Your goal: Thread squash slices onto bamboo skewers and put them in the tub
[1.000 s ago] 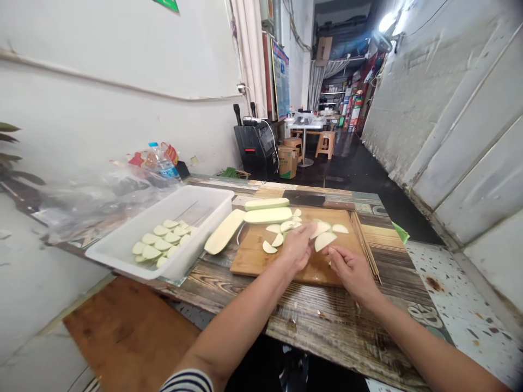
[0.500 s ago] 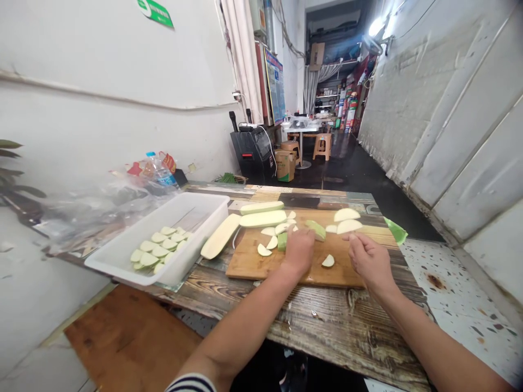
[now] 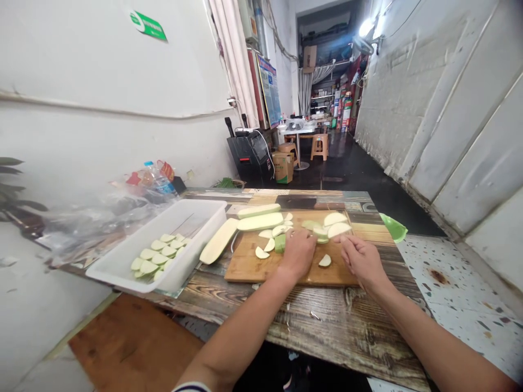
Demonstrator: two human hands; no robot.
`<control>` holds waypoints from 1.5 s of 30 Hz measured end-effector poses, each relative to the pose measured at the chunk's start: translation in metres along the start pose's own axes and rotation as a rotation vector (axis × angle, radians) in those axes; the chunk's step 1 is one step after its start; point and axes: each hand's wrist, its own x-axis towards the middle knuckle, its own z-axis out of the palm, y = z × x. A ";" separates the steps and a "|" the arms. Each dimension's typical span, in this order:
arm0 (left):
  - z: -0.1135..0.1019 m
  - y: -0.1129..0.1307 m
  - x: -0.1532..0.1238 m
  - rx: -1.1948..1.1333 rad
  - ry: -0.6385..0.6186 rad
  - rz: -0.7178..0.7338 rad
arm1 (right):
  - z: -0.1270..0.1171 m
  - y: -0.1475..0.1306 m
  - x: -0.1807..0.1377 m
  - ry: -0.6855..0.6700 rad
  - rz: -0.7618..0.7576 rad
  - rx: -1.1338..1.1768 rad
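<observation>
My left hand point(image 3: 299, 251) is closed over the wooden cutting board point(image 3: 253, 269), fingers curled down between cut zucchini pieces. A green-skinned chunk point(image 3: 280, 243) sits by its thumb side, and part of what it grips is hidden. My right hand point(image 3: 362, 258) has its fingers pinched together at the lower edge of a pale zucchini slice point(image 3: 338, 229). More overlapping slices point(image 3: 321, 233) lie between the two hands. One half-round slice point(image 3: 324, 261) rests alone nearer to me. Several others lie left of my left hand. Long zucchini halves point(image 3: 260, 221) stretch along the board's back left.
A white plastic tub point(image 3: 157, 209) with rows of slices stands left, beside another zucchini half point(image 3: 219, 242). Behind the board lies a cleaver point(image 3: 296, 202) with a wooden handle. Plastic bags point(image 3: 98, 212) and a bottle point(image 3: 161, 177) crowd the table's far left.
My right hand has moved slightly left, and the pale slices by it now sit closer against the green-edged ones between my hands. My left hand stays in about the same place.
</observation>
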 end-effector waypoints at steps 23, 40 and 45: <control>-0.024 0.027 0.003 -2.063 0.102 -0.843 | 0.027 0.004 -0.026 -0.292 -0.036 -0.114; -0.044 0.024 0.004 -2.079 0.126 -0.772 | 0.027 0.002 -0.024 -0.301 -0.021 -0.084; -0.038 0.012 0.004 -2.050 0.246 -0.724 | 0.030 -0.002 -0.031 -0.381 0.025 -0.082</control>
